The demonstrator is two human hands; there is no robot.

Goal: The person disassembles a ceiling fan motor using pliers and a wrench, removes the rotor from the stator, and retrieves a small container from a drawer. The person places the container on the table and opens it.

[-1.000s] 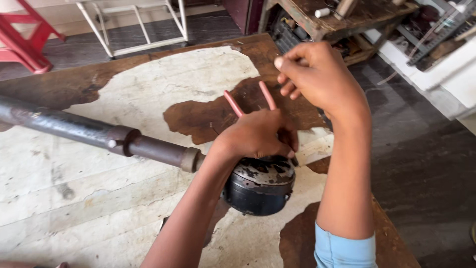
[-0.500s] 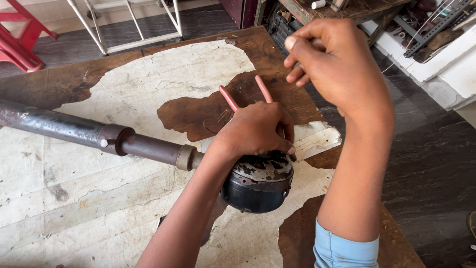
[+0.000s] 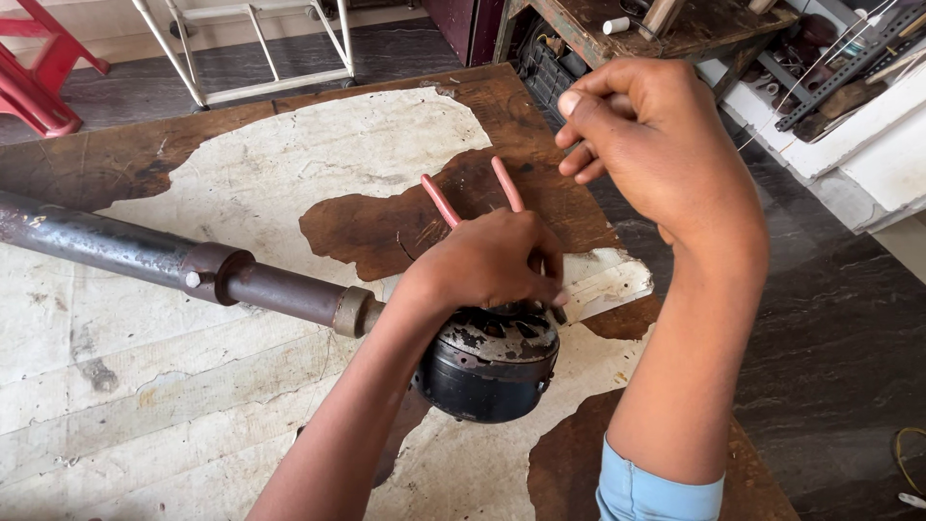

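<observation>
My left hand (image 3: 487, 262) grips red-handled pliers (image 3: 473, 193) atop the black motor (image 3: 490, 362); my right hand (image 3: 656, 145) hovers above, fingers pinched, contents unclear.

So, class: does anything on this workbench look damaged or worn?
Yes. The table has lost much of its pale top layer, which leaves ragged brown patches of bare wood. The black motor under the left hand looks chipped and rusty on top.
</observation>
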